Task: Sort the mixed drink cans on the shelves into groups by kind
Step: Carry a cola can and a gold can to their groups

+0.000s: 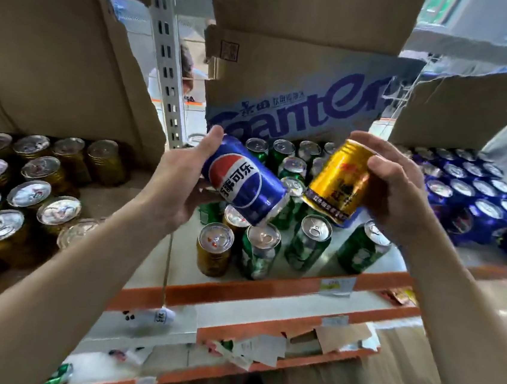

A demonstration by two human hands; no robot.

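Your left hand [178, 184] is wrapped round a blue can [241, 181] and your right hand [399, 191] round a gold can [337, 182], both tilted above the middle of the shelf [235, 290]. Each looks to be on the wrong side: the gold group [27, 187] stands left, the blue group [476, 199] right. Cross over one at a time. Keep clear of the green cans [306, 244] below and the cardboard box [296, 102] behind.

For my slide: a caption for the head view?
Left hand holds a blue can, right hand a gold can, over green cans.
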